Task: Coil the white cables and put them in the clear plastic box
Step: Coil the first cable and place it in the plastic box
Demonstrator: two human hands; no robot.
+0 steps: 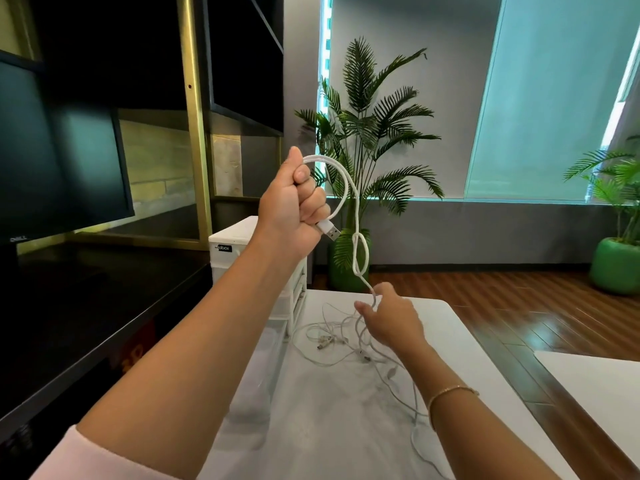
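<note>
White cable (pixel 349 188): held raised in the fisted left hand (pixel 294 209), USB plug (pixel 329 231) protruding below the grip; a loose knot is seen lower down. Lower run pinched by the right hand (pixel 391 320). Tangled cables (pixel 343 341) are spread on the white desk (pixel 450 327). Clear plastic box (pixel 263 368) is placed at left.

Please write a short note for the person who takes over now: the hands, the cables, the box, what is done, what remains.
Left hand: raised, grips one white cable, plug sticking out below the fist.
Right hand: low, pinches the same cable above the cable pile on the white table.
Clear box: at the table's left edge; contents hard to tell.
Done: one loop started.
Left: finish this coil, box it, then the rest.
</note>
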